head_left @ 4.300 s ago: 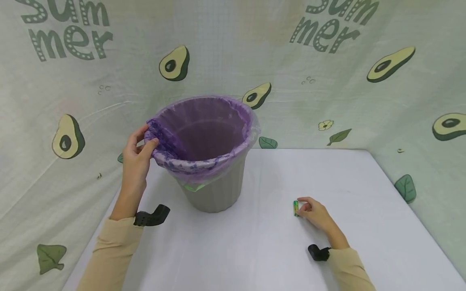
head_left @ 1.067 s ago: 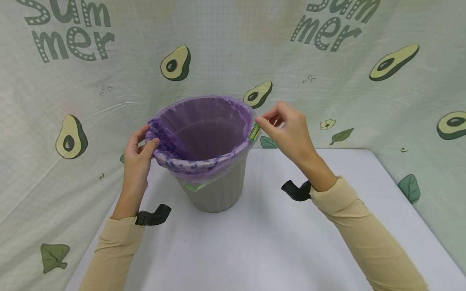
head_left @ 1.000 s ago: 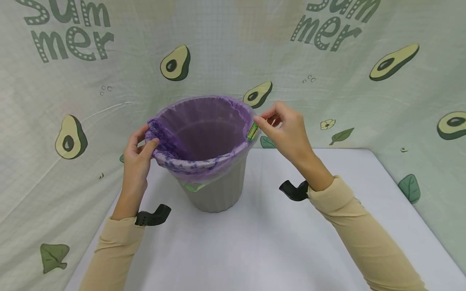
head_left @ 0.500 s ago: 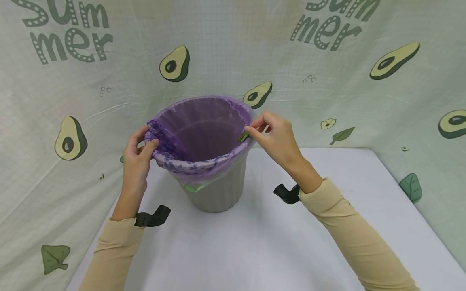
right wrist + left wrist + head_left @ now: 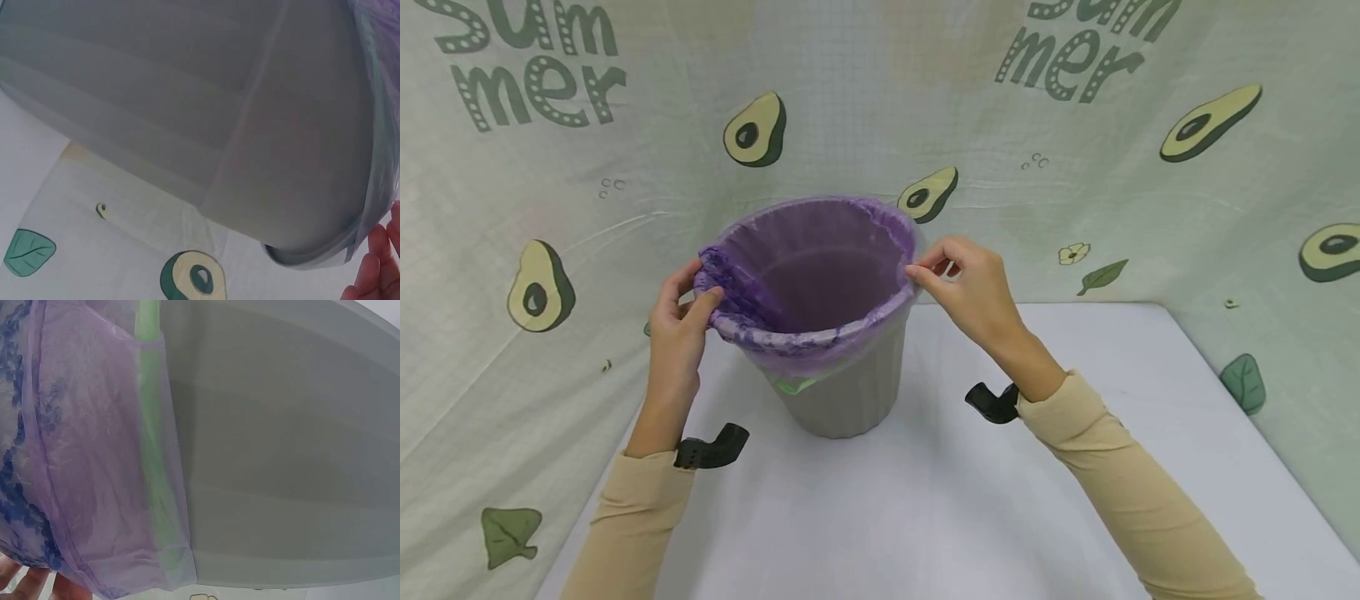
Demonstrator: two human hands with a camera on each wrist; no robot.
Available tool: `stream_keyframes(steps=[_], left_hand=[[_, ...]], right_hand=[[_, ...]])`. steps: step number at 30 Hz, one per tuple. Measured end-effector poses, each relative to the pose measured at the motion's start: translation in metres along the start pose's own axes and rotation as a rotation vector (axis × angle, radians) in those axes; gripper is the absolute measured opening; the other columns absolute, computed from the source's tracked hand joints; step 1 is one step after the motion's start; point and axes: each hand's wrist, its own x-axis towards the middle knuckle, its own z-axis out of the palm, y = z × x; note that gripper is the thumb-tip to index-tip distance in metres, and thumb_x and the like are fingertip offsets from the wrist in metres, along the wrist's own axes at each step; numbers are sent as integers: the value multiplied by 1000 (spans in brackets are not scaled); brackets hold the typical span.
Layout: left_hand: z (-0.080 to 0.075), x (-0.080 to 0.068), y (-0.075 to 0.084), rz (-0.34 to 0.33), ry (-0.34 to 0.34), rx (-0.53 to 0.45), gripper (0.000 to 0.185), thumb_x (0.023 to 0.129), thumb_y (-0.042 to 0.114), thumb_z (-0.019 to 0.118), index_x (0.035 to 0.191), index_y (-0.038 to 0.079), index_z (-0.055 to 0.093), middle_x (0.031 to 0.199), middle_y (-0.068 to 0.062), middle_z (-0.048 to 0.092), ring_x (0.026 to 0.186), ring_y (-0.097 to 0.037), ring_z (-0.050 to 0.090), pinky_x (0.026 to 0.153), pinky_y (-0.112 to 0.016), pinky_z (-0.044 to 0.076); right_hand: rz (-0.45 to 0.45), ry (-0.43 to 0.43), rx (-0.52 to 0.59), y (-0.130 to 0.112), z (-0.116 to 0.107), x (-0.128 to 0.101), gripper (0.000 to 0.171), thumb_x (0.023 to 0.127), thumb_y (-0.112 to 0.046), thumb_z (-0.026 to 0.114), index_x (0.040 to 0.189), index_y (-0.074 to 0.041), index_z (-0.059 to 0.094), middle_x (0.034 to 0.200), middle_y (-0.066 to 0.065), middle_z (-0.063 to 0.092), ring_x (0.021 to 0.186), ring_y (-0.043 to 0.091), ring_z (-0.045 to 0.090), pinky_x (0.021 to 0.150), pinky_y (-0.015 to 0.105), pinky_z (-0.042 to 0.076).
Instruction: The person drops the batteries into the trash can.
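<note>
A grey ribbed bin (image 5: 842, 392) lined with a purple bag (image 5: 820, 267) stands at the back middle of the white table (image 5: 925, 508). My left hand (image 5: 688, 304) grips the bunched bag and rim on the bin's left side, thumb over the top. My right hand (image 5: 925, 268) hovers at the right rim, thumb and forefinger slightly apart and holding nothing. The small green battery is out of sight. The left wrist view shows the bin wall (image 5: 287, 456), the bag's overhang (image 5: 87, 456) and fingertips (image 5: 25, 584). In the right wrist view the bin wall (image 5: 187, 106) fills the frame, with fingers (image 5: 375, 265) at the lower right.
A cloth backdrop (image 5: 1075, 183) printed with avocados closes in the table at the back and both sides. Black wrist mounts (image 5: 711, 448) (image 5: 992, 402) sit on both sleeves. White tabletop stretches in front of and to the right of the bin.
My right hand carried the green battery from the table up to the bin's right rim and over it; the battery has now left the fingers and is gone from view. The left hand stayed put.
</note>
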Motion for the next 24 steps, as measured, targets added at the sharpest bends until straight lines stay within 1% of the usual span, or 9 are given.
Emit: stream_keyframes(steps=[4, 8, 12, 18, 21, 24], left_hand=[[-1, 0, 2, -2, -1, -6, 49, 90, 17, 57, 137, 15, 45, 120, 5, 46, 91, -5, 53, 67, -11, 45], [-4, -1, 1, -8, -4, 21, 50, 90, 19, 57, 138, 15, 44, 121, 5, 45, 92, -4, 52, 68, -11, 45], [-4, -2, 0, -7, -5, 43, 50, 91, 20, 58, 138, 15, 43, 120, 6, 45, 92, -4, 52, 68, -11, 44], [-3, -4, 0, -12, 1, 53, 50, 90, 21, 59, 138, 16, 44, 119, 8, 45, 90, -4, 52, 67, -12, 43], [-3, -5, 0, -13, -5, 84, 51, 90, 23, 60, 138, 17, 44, 122, 6, 44, 91, -3, 52, 69, -12, 43], [-4, -6, 1, -9, -25, 149, 53, 91, 30, 58, 140, 19, 42, 130, 2, 42, 94, -1, 50, 71, -13, 42]], right_hand=[[2, 5, -7, 2, -3, -3, 12, 79, -10, 73, 78, -1, 65, 78, 10, 65, 70, 16, 53, 69, 31, 44], [4, -4, -12, 7, -6, -10, 11, 80, -11, 72, 78, -3, 65, 77, 7, 64, 69, 13, 52, 69, 30, 44], [11, -20, -41, 14, -11, -19, 10, 81, -11, 72, 78, -4, 64, 79, 6, 64, 71, 12, 52, 69, 25, 43], [33, -56, -79, 26, -19, -37, 9, 80, -10, 72, 79, -5, 64, 79, 5, 65, 74, 12, 53, 69, 24, 43], [28, -65, -101, 33, -23, -46, 9, 80, -10, 72, 79, -6, 64, 78, 4, 65, 74, 11, 54, 69, 24, 43], [17, -70, -133, 39, -26, -56, 8, 80, -10, 72, 79, -7, 65, 78, 3, 65, 74, 12, 56, 70, 27, 44]])
